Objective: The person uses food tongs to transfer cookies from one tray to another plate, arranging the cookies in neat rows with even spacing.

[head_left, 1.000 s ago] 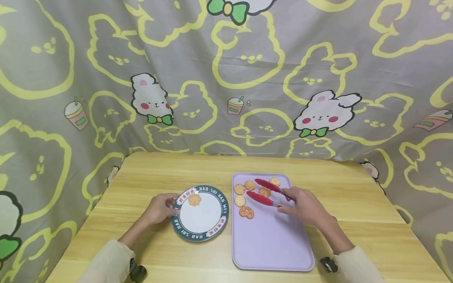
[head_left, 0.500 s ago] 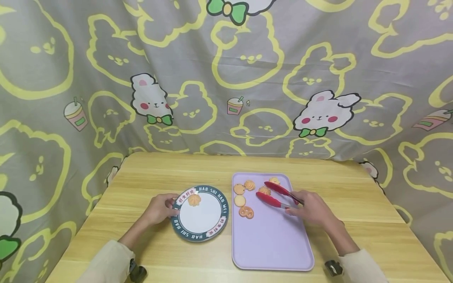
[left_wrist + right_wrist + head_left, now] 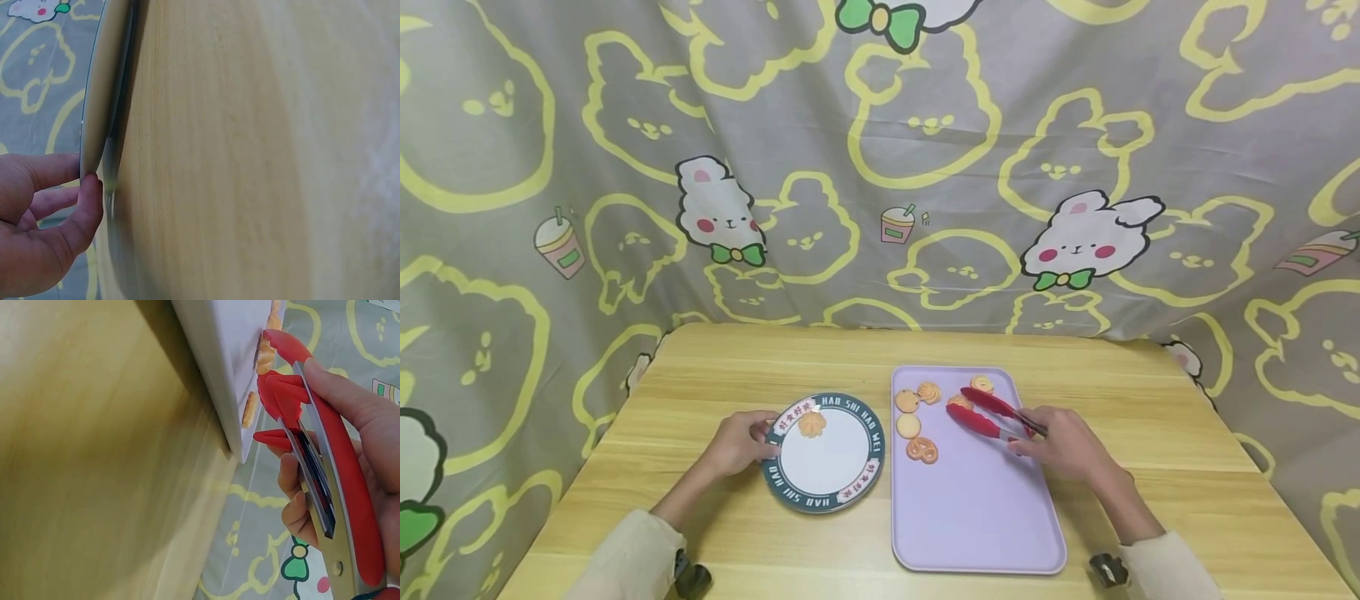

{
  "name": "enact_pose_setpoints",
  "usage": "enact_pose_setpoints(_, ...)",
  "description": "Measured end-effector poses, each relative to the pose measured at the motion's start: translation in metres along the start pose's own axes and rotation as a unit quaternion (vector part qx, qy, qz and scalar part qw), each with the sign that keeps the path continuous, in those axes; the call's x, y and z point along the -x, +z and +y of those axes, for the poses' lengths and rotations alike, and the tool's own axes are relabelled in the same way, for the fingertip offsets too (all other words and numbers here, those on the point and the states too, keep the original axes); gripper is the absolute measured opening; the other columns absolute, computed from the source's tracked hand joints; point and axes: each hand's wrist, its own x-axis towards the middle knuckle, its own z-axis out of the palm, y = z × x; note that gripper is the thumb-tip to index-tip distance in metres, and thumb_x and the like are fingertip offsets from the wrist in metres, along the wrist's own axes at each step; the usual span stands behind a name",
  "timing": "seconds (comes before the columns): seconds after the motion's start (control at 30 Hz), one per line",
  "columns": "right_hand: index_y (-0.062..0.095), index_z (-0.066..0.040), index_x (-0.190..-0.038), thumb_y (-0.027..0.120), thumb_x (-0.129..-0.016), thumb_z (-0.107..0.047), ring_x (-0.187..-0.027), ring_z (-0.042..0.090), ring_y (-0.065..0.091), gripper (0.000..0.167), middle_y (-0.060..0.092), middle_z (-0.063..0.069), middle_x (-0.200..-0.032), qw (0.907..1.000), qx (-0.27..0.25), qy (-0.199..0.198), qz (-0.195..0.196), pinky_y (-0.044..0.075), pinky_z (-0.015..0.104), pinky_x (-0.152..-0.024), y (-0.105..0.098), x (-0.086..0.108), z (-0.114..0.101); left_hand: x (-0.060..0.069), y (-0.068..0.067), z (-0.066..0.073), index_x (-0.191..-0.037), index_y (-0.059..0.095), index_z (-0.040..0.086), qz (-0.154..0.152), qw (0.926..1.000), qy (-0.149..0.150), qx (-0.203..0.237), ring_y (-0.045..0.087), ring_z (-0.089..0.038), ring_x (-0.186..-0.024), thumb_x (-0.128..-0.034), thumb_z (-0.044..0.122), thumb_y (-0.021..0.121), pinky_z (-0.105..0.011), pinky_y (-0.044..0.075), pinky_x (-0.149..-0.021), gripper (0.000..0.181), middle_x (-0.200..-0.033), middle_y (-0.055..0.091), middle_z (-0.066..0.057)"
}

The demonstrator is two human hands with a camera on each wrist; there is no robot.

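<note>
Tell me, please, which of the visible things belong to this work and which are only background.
Seemingly part of the work:
Red tongs, in the grip of the right hand
Plate bearing one cookie, held by the left hand
Purple tray with cookies

Apparently only background:
Wooden table
Patterned curtain

Head view's pretty bright and even; left wrist cam's got pale glare across the worktop, right one's shadowy.

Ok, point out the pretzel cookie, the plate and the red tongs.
Pretzel cookie (image 3: 922,451), head view, its twisted middle.
Plate (image 3: 827,458), head view, bare white centre.
Red tongs (image 3: 350,478), right wrist view, red outer handle.
</note>
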Motion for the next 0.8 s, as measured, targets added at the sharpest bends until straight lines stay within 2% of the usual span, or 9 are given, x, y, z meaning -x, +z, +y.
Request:
enact_pose_setpoints(0.1, 0.061, 0.001, -0.123, 0.079, -0.074, -0.034, -0.070, 0.016, 0.047, 0.063, 0.057, 0.003, -0.078, 0.9998, -0.007, 0.016, -0.004, 0.034, 0.023, -0.055, -0.003, -0.001, -0.002, 0.000, 0.000, 0.000, -0.122, 0.061, -0.001, 0.000, 1.0000, -0.001, -0.001, 0.055, -0.019, -0.081, -0.0722, 0.004, 0.078, -0.025, 0.049, -0.063, 0.053, -0.092, 0.062, -0.010)
enact_pose_setpoints(0.2, 0.062, 0.000, -0.123, 0.079, -0.074, -0.035, -0.073, 0.017, 0.050, 0.063, 0.061, 0.004, -0.084, 0.9999, -0.009, 0.014, 0.001, 0.036, 0.025, -0.056, -0.005, -0.004, -0.007, 0.000, 0.000, 0.000, -0.122, 0.061, -0.001, 0.000, 1.0000, 0.000, -0.002, 0.055, -0.019, -0.081, -0.0720, 0.004, 0.078, -0.026, 0.049, -0.063, 0.053, -0.092, 0.062, -0.010)
enact_pose_setpoints(0.37, 0.065, -0.002, -0.119, 0.081, -0.072, -0.035, -0.072, 0.017, 0.050, 0.060, 0.065, 0.005, -0.084, 0.9997, 0.000, -0.014, 0.017, 0.037, 0.027, -0.058, -0.007, -0.010, -0.020, 0.001, -0.001, 0.001, -0.123, 0.060, -0.002, -0.001, 1.0000, 0.006, -0.002, 0.056, -0.019, -0.082, -0.0728, 0.004, 0.077, -0.025, 0.050, -0.065, 0.053, -0.093, 0.063, -0.010)
enact_pose_setpoints(0.6, 0.065, -0.002, -0.120, 0.082, -0.070, -0.036, -0.078, 0.019, 0.054, 0.062, 0.070, 0.013, -0.104, 0.9988, 0.020, -0.040, 0.021, 0.045, 0.031, -0.066, -0.003, -0.024, -0.049, 0.001, -0.002, 0.001, -0.122, 0.060, -0.001, -0.002, 1.0000, 0.004, -0.007, 0.055, -0.019, -0.082, -0.0723, 0.005, 0.078, -0.026, 0.049, -0.064, 0.053, -0.092, 0.062, -0.010)
enact_pose_setpoints(0.8, 0.068, -0.005, -0.116, 0.082, -0.071, -0.034, -0.072, 0.015, 0.048, 0.056, 0.067, 0.007, -0.085, 0.9970, 0.002, -0.077, 0.012, 0.039, 0.026, -0.060, 0.006, -0.034, -0.075, 0.000, -0.001, 0.002, -0.123, 0.060, -0.001, -0.006, 1.0000, -0.001, -0.007, 0.055, -0.019, -0.082, -0.0728, 0.005, 0.078, -0.026, 0.050, -0.064, 0.054, -0.093, 0.063, -0.010)
